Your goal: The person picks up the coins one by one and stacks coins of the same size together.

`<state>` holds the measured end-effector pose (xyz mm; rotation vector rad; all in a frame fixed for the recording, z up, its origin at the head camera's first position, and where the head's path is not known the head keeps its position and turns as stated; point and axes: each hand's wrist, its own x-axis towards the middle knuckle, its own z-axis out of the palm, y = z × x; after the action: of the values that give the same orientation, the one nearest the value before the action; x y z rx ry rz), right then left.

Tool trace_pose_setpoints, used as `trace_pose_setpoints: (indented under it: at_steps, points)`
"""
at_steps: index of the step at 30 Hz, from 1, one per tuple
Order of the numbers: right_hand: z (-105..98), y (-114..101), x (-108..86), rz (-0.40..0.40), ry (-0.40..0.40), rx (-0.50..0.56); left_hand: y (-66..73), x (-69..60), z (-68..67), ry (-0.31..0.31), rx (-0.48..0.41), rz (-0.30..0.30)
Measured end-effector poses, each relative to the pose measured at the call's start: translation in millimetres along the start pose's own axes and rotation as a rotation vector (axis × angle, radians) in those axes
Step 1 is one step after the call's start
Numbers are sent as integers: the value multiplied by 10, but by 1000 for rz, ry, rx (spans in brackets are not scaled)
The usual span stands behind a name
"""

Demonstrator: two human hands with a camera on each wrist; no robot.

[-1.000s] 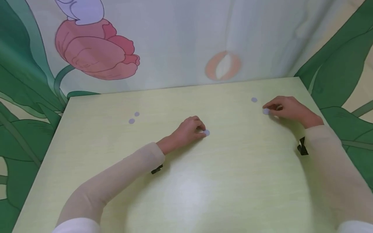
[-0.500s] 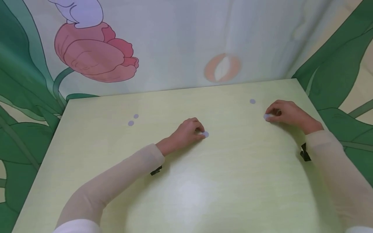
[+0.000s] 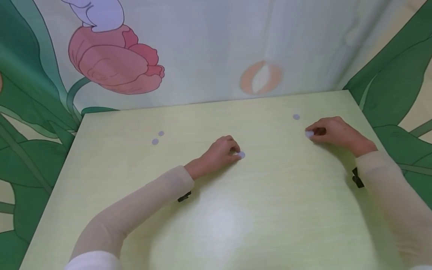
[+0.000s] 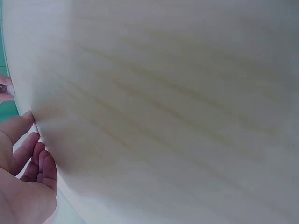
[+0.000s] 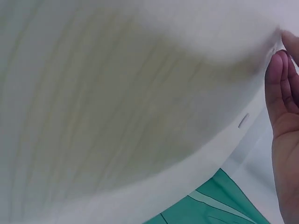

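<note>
In the head view my left hand (image 3: 219, 153) is over the middle of the table, pinching a small flat pale-purple disc (image 3: 242, 154) by its edge between thumb and fingertips. Over at the right, my right hand (image 3: 334, 131) pinches a similar disc (image 3: 308, 134), whose left part sticks out past the fingertips. Another disc (image 3: 296, 117) lies just behind and left of that one. The left wrist view has the left hand (image 4: 28, 172) at its left edge. In the right wrist view the right hand (image 5: 284, 98) is at the right edge; neither disc shows clearly there.
Two more purple discs, a front one (image 3: 155, 141) and a rear one (image 3: 161, 133), lie near each other at the table's back left. The pale table (image 3: 270, 210) meets a printed curtain (image 3: 202, 52) along its back edge. Dark clips hang below both cuffs.
The right hand has drawn its disc slightly toward the front of the table, away from the disc lying behind it. The left hand and its disc stay in place. The head view sways slightly.
</note>
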<state>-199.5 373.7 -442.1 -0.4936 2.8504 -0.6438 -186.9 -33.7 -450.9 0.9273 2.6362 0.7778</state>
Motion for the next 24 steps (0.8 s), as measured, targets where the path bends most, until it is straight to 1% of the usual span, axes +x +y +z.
trace_pose_setpoints:
  at_steps: [7,10,14,18,24]
  points:
    - [8,-44,-33,101,-11,91,0,-18,11,2,-3,-9]
    - [20,-46,-36,128,7,107,-3,-17,14,0,-2,-8]
    - [28,-28,-18,140,25,121,-10,-5,12,1,3,-1]
    - [31,-25,0,143,25,131,-21,1,14,4,-6,10]
    - [51,-49,-5,129,44,129,-32,3,19,1,-13,15]
